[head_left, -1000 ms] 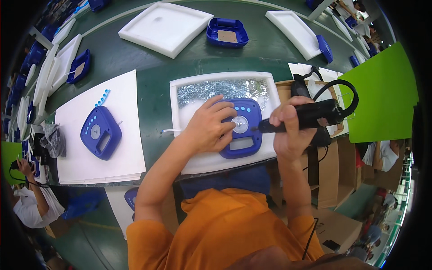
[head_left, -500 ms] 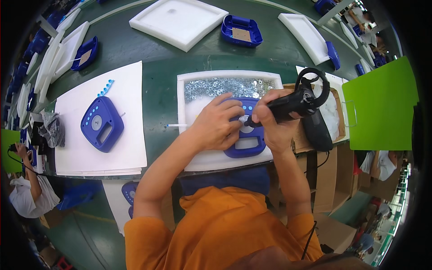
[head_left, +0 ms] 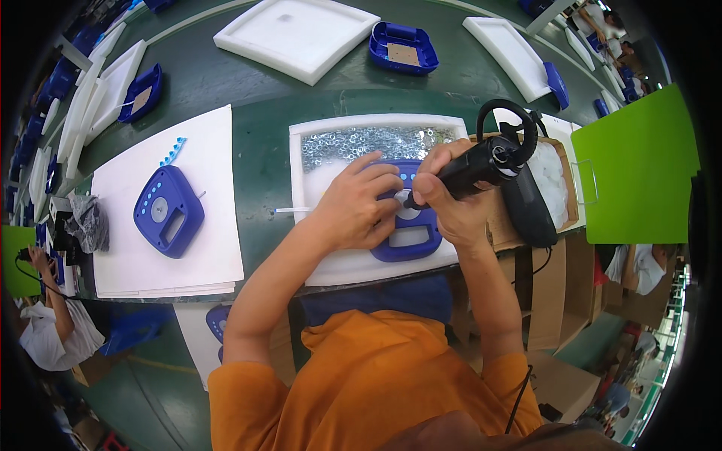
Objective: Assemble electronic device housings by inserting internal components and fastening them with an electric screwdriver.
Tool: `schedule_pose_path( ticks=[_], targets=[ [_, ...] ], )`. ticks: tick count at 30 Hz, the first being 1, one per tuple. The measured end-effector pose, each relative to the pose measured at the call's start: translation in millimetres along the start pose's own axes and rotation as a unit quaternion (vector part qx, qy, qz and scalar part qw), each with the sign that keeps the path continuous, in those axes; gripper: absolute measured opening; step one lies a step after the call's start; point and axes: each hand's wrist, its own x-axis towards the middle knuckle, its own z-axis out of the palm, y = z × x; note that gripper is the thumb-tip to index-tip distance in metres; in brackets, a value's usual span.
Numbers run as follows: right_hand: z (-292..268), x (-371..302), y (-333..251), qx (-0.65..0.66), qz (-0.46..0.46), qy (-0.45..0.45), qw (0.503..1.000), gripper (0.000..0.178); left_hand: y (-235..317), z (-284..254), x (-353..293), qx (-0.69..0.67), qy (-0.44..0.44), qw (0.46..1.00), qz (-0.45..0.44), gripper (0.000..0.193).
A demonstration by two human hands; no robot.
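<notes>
A blue plastic housing cover [head_left: 410,254] with a round grey disc, light-blue buttons and a rectangular window lies on a white foam tray [head_left: 295,161]. My left hand [head_left: 357,204] grips its left side, with the fingers bent and the fingertips near the disc. In my right hand [head_left: 455,214] is a black electric screwdriver [head_left: 475,167], held tilted with its tip down at the disc. The exact contact point of the tip is hidden by my fingers. Many small metal rings [head_left: 353,144] fill the far part of the tray.
A second blue cover [head_left: 169,212] and a light-blue button strip [head_left: 174,151] lie on white sheets [head_left: 120,263] at the left. On the right are a black case [head_left: 526,214], a cardboard box [head_left: 500,225] and a green panel [head_left: 632,169]. Farther back sits a blue shell [head_left: 404,52].
The screwdriver and my right hand have shifted slightly left, with the driver's rear end tilted a little differently. My left hand stays on the cover. The whole view has moved slightly.
</notes>
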Motion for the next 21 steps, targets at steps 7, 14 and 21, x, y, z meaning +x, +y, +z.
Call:
schedule_pose_path(
  ticks=[7, 14, 21],
  targets=[
    [-4, 0, -8, 0.036, 0.012, -0.003, 0.999, 0.036, 1, 1, 4, 0.004, -0.01, 1.0, -0.001, 0.015],
    [-46, 4, -43, 0.069, -0.051, 0.078, 0.993, 0.036, 2, -3, 5, -0.013, -0.017, 1.0, -0.021, 0.018],
    [-145, 3, -64, -0.166, 0.149, 0.158, 0.962, 0.042, -1, -10, 6, -0.047, -0.033, 0.997, -0.047, 0.013]
  ],
)
